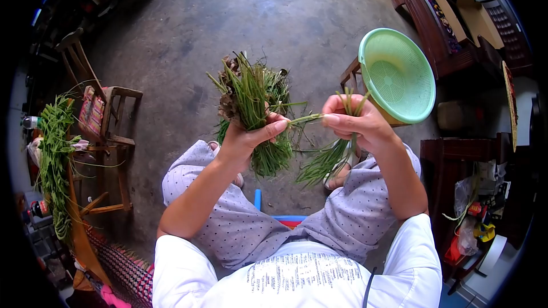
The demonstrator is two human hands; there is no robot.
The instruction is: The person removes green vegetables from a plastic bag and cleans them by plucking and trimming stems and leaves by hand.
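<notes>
My left hand (249, 140) is closed around a thick bunch of thin-stemmed greens (251, 94), with brown wilted bits along its left side. My right hand (359, 122) grips a smaller bunch of greens (326, 162), its leafy ends hanging down and stem ends poking up above the fingers. A thin green stem (305, 118) stretches between the two hands, its right end pinched by my right thumb and fingers. Behind the left bunch, more greens (278, 88) lie low near the floor, partly hidden.
A pale green plastic colander (425, 82) rests on a wooden stool (351, 74) at the right. Several long green stalks (57, 159) lie on a wooden surface at far left, near a wooden chair (114, 100). Dark wooden furniture (411, 0) stands at upper right.
</notes>
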